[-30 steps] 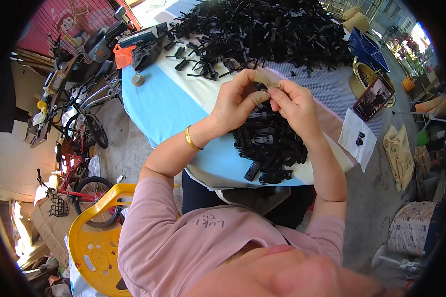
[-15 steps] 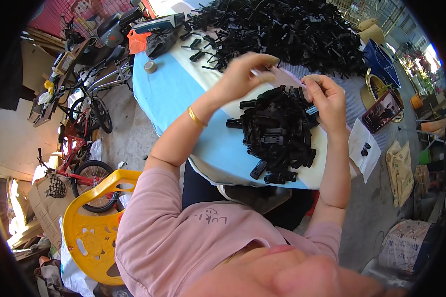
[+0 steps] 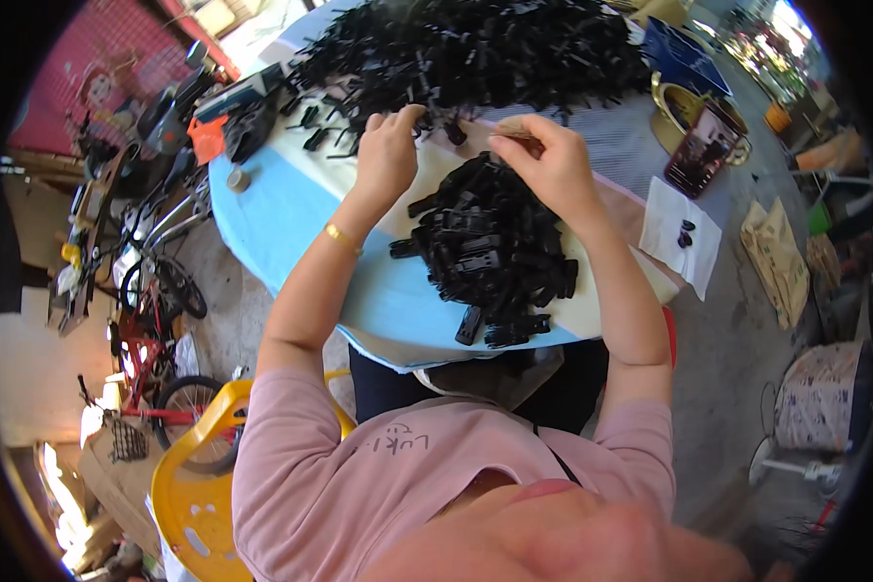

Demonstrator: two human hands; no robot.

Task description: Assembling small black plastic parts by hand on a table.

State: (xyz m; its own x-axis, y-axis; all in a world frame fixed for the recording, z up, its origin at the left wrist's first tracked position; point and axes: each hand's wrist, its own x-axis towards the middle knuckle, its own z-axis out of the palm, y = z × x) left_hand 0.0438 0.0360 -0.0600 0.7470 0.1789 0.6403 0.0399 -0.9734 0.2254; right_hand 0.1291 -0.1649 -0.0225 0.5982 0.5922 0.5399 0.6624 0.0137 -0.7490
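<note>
My left hand [image 3: 388, 155] reaches across the table, its fingertips at the near edge of a big heap of black plastic parts [image 3: 475, 58]. Whether it grips one is hidden by the fingers. My right hand [image 3: 545, 163] hovers just right of it, thumb and fingers pinched on a small tan piece [image 3: 517, 126]. Below both hands lies a smaller pile of black clip-like parts [image 3: 495, 252], on the round table's blue and cream cover [image 3: 291, 213]. A gold bangle [image 3: 341, 237] sits on my left wrist.
An orange-and-dark power tool [image 3: 225, 121] and a small round cap [image 3: 240, 179] lie at the table's left. At the right are a white sheet with two black bits [image 3: 684, 233] and a dark box in a yellow bowl [image 3: 705, 145]. A yellow chair [image 3: 194, 485] and bicycles [image 3: 155, 291] stand on the left.
My hands were together over the near pile, then spread apart. Now the left hand has gone out to the far heap and the right hand has come back up with the tan piece.
</note>
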